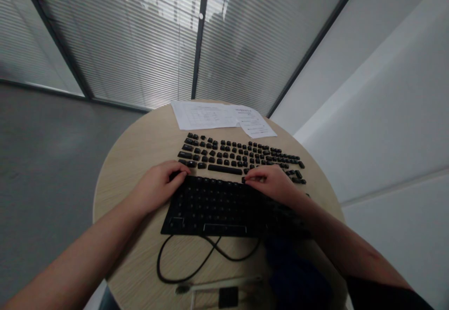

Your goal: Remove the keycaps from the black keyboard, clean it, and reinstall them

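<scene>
A black keyboard base [210, 207] lies on the round table, most of its key positions without caps and a few caps along its far edge. Loose black keycaps [226, 155] are laid out in rows just beyond it, with a long spacebar cap [224, 169] nearest. My left hand [166, 179] is at the base's far left corner, thumb and fingers closed together; what they hold is hidden. At the far edge, right of centre, my right hand [271, 183] pinches a small dark keycap [243, 179] at its fingertips.
Printed sheets [210, 115] lie at the table's far side. Toward me are a black cable [164, 279], a light-handled brush [217, 284], a small black square piece [228, 297] and dark blue cloth-like material [298, 277]. Glass with blinds stands beyond, a white wall at right.
</scene>
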Demonstrator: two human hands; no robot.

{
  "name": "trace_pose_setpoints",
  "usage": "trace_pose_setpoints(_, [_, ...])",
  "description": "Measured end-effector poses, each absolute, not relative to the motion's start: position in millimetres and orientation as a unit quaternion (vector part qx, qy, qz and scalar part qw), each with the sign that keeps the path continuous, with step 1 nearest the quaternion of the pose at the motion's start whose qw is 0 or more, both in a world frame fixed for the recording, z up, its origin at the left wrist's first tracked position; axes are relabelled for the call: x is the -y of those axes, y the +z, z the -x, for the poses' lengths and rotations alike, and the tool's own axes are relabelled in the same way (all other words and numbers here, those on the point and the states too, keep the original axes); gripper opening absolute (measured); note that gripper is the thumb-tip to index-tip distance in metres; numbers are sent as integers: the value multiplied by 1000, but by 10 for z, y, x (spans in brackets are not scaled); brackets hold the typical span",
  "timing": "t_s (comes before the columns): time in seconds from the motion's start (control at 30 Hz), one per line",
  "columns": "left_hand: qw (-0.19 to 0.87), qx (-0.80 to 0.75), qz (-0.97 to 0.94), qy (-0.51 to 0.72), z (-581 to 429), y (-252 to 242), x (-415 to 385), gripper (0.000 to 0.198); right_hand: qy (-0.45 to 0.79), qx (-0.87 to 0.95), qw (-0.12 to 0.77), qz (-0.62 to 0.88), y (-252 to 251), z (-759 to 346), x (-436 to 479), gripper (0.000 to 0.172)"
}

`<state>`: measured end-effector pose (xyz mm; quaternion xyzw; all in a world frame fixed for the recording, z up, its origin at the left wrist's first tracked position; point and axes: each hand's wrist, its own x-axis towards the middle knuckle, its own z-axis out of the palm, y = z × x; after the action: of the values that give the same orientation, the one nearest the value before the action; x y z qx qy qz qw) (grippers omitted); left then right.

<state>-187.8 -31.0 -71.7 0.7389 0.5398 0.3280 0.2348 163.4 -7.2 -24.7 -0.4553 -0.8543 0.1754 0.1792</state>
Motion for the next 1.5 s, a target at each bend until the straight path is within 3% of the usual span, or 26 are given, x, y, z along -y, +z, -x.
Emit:
trace_pose_setpoints(0.27, [230, -554, -731, 325, 1878, -709, 321, 38, 187, 863, 173, 436, -416, -1576, 128, 14])
trace_pose_setpoints(0.63, [223, -551, -734, 329, 1894, -728, 311, 40, 91, 912, 92, 390, -348, -1519, 176, 13])
trace_pose_setpoints(0.73, [223, -551, -734, 329, 1911, -755, 294, 39, 88, 908, 139, 384, -233, -1621, -88, 15])
trace_pose_setpoints(0.83, [226, -552, -733, 328, 1921, -782, 276, 39, 44, 847, 199, 492, -104, -1776, -614, 21])
trace_pose_setpoints(0.97, [228, -550, -732, 330, 1926, -785, 276, 40, 19, 778, 137, 613, -42, -1901, -1324, 22])
trace_pose_setpoints(1.27, [238, -541, -740, 323, 1917, -741, 294, 42, 77, 808, 63, 580, -256, -1818, -1786, 12])
trace_pose_setpoints(1.5, [246, -540, -735, 329, 1902, -722, 308, 41, 66, 788, 150, 593, -73, -1787, -1393, 20])
